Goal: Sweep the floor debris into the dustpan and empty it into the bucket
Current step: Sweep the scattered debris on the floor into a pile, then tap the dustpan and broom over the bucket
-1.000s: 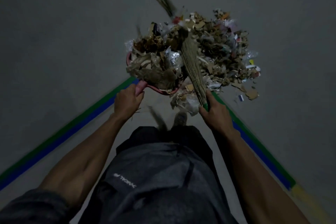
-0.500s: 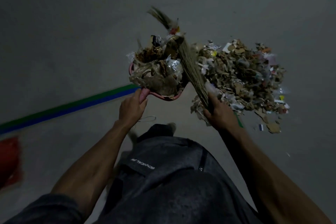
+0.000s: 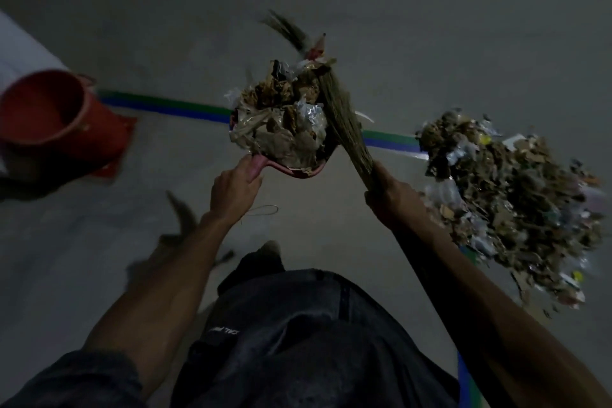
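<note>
Your left hand (image 3: pixel 235 187) grips the pink handle of the loaded dustpan (image 3: pixel 299 169), held off the floor. Your right hand (image 3: pixel 392 197) grips the broom (image 3: pixel 344 119), laid against the load. Shorts lettering is unreadable. The red bucket (image 3: pixel 59 116) stands far left; bare floor (image 3: pixel 172 169) lies between. The debris pile (image 3: pixel 516 189) lies right, across the green-blue tape line (image 3: pixel 165 104).

The view swings to the left compared with a second ago. A red bucket (image 3: pixel 56 109) now shows at the left edge, where only a red blur sat half a second back. The debris pile (image 3: pixel 510 195) on the floor slides to the right of the frame, away from the loaded dustpan (image 3: pixel 281 129). The green-and-blue floor stripe (image 3: pixel 165 106) now runs across behind the dustpan.
</note>
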`<control>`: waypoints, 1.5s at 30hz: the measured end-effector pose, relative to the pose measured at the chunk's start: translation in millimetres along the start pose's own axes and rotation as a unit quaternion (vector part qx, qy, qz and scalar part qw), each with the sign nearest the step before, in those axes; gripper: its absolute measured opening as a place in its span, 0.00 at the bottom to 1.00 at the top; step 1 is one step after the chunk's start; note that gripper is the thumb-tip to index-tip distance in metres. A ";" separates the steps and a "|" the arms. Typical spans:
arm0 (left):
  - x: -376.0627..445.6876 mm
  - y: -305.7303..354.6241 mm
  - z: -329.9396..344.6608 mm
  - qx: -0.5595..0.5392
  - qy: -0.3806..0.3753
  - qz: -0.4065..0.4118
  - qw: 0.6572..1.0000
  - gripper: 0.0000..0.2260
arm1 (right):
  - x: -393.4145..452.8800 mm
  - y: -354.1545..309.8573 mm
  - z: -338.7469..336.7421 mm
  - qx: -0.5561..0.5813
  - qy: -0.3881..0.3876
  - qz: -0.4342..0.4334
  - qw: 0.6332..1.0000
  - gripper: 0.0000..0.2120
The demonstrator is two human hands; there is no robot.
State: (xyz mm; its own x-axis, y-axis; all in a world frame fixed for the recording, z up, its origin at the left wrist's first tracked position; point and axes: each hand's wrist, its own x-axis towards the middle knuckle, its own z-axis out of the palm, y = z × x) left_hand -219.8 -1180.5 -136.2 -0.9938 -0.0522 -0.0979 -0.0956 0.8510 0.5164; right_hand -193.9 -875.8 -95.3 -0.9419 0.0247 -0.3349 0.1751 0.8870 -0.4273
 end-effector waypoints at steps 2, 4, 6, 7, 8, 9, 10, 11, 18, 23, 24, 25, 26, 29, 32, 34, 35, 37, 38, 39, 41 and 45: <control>-10.6 -35.4 -17.9 -0.012 0.018 -0.031 0.999 0.20 | 6.3 -32.6 18.4 -0.002 -0.028 -0.019 0.999 0.32; -18.5 -74.5 -35.3 -0.018 0.032 -0.055 0.998 0.20 | 13.0 -67.8 39.3 -0.018 -0.046 -0.031 0.998 0.32; -22.3 -116.5 -54.8 -0.019 0.041 -0.072 0.996 0.19 | 20.0 -107.0 63.0 -0.031 -0.056 -0.041 0.997 0.33; -22.5 -138.4 -65.7 -0.021 0.044 -0.081 0.996 0.18 | 23.5 -128.2 75.3 -0.033 -0.062 -0.046 0.996 0.33; -22.2 -160.1 -77.1 -0.021 0.047 -0.089 0.995 0.18 | 27.1 -149.7 87.9 -0.030 -0.069 -0.053 0.996 0.33; -20.8 -181.7 -88.7 -0.021 0.052 -0.095 0.994 0.18 | 31.2 -171.3 100.3 -0.026 -0.076 -0.061 0.995 0.33; -18.8 -202.8 -100.5 -0.021 0.055 -0.101 0.993 0.18 | 35.7 -192.6 112.0 -0.025 -0.081 -0.068 0.994 0.32; -15.9 -223.4 -112.6 -0.022 0.057 -0.108 0.992 0.18 | 41.1 -214.1 123.0 -0.028 -0.085 -0.072 0.993 0.33; 9.9 -342.9 -191.5 -0.017 0.065 -0.171 0.983 0.17 | 91.3 -355.1 182.6 -0.055 -0.119 -0.118 0.984 0.32; 41.4 -418.5 -223.8 -0.064 0.084 -0.211 0.972 0.17 | 144.8 -440.5 212.7 -0.067 -0.129 -0.180 0.973 0.33; 51.1 -434.2 -228.6 -0.077 0.085 -0.222 0.968 0.17 | 157.6 -457.6 220.1 -0.069 -0.132 -0.189 0.971 0.33; 62.5 -450.4 -233.5 -0.089 0.084 -0.233 0.965 0.17 | 171.7 -474.9 228.0 -0.075 -0.134 -0.197 0.968 0.33; 73.8 -465.9 -238.1 -0.099 0.084 -0.244 0.961 0.18 | 185.7 -492.0 235.5 -0.081 -0.138 -0.202 0.966 0.33; 111.5 -510.8 -253.5 -0.124 0.083 -0.272 0.951 0.19 | 231.2 -541.9 256.9 -0.086 -0.154 -0.209 0.962 0.33; 148.4 -552.4 -272.2 -0.137 0.078 -0.299 0.941 0.20 | 272.7 -588.8 274.3 -0.087 -0.175 -0.214 0.957 0.33; 167.5 -574.2 -286.8 -0.142 0.069 -0.312 0.937 0.20 | 296.3 -619.0 282.9 -0.093 -0.186 -0.214 0.954 0.33; 176.3 -584.1 -294.5 -0.138 0.067 -0.324 0.934 0.20 | 307.4 -634.2 286.5 -0.102 -0.194 -0.215 0.952 0.34; 191.5 -603.8 -308.6 -0.115 0.064 -0.339 0.931 0.19 | 325.1 -663.0 292.8 -0.115 -0.212 -0.213 0.947 0.34; 199.0 -613.3 -315.4 -0.113 0.063 -0.341 0.931 0.19 | 332.5 -676.0 297.3 -0.116 -0.214 -0.211 0.947 0.34; 206.1 -623.2 -322.1 -0.116 0.057 -0.338 0.932 0.19 | 339.0 -688.4 302.4 -0.118 -0.214 -0.207 0.947 0.34; 222.3 -648.1 -333.8 -0.112 0.039 -0.324 0.939 0.19 | 351.6 -713.3 314.1 -0.124 -0.218 -0.198 0.948 0.34; 258.6 -706.2 -354.8 -0.088 -0.007 -0.323 0.942 0.20 | 376.0 -759.3 354.0 -0.134 -0.243 -0.170 0.946 0.34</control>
State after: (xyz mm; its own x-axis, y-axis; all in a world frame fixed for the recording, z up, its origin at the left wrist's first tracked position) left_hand -429.3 -1980.4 -224.5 -0.7242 -0.5214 -0.4513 -0.6896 0.5436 0.4785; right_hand -579.6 -1703.3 -194.2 -0.6763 -0.4409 -0.5902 -0.2548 0.8917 -0.3742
